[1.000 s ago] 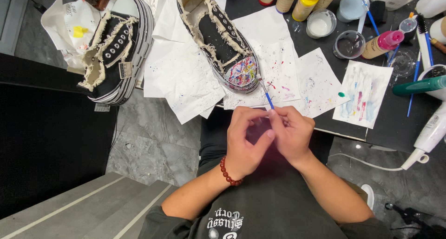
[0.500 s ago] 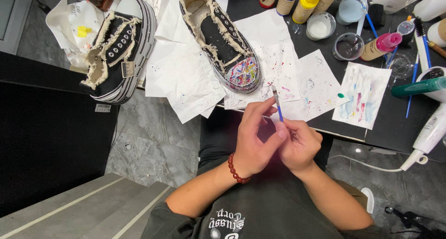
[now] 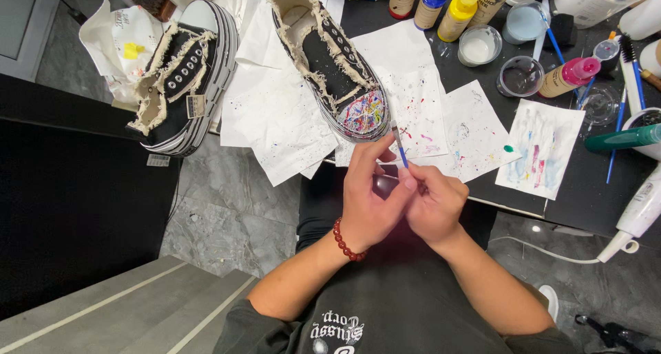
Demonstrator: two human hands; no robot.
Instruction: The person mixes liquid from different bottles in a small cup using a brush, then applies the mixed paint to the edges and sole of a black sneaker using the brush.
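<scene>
Both hands meet just in front of the person's chest, close to the counter edge. The right hand pinches the thin blue paintbrush low on its handle, and the left hand, with a red bead bracelet at the wrist, closes around the same spot, fingers folded over something small and dark that I cannot make out. The brush points up toward twelve o'clock, its tip just short of the paint-splattered shoe. It looks light and stiff, easy to snap or flick, so a pencil grip near the metal collar seems best. A second black shoe lies at ten o'clock; paint bottles and cups crowd one o'clock, beside speckled paper sheets.
</scene>
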